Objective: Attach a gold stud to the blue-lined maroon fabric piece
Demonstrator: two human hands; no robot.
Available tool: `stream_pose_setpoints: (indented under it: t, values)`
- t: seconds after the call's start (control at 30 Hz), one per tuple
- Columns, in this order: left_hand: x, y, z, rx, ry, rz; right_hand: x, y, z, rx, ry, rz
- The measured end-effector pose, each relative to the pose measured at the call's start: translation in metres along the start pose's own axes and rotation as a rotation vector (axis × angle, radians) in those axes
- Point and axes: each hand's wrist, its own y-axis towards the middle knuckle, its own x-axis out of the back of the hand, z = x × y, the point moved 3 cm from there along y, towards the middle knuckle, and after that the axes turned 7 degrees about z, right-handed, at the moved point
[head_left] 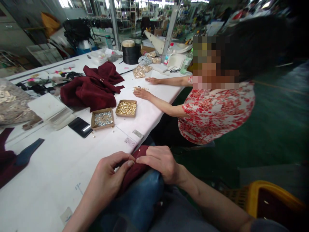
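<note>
A piece of maroon cloth with a blue underside lies over my lap, bunched between my hands. My left hand is closed in a pinch over the cloth, thumb and forefinger meeting at a tiny bright spot too small to name. Wrapped over the cloth's far edge, my right hand grips it, its forefinger reaching to my left fingertips. A small shiny stud shows on the cloth just beyond. Nearby on the table sit a box of silver-coloured metal pieces and a box of gold-coloured ones.
A co-worker in a red floral top sits at the right, both hands on the white table. A black phone, a white container and a maroon garment pile lie there. A yellow basket stands at lower right.
</note>
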Motion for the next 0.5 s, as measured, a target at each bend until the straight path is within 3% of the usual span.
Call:
stream_pose_setpoints:
  t: [0.13, 0.33, 0.5]
  values:
    - [0.000, -0.001, 0.000, 0.018, -0.053, -0.017, 0.001, 0.001, 0.002, -0.010, 0.007, -0.001]
    - [0.002, -0.003, -0.012, -0.071, -0.042, -0.003, 0.003, 0.001, 0.003, -0.030, 0.014, -0.026]
    - [0.003, -0.004, -0.006, -0.063, -0.077, -0.006, 0.004, 0.001, 0.004, -0.040, -0.001, -0.029]
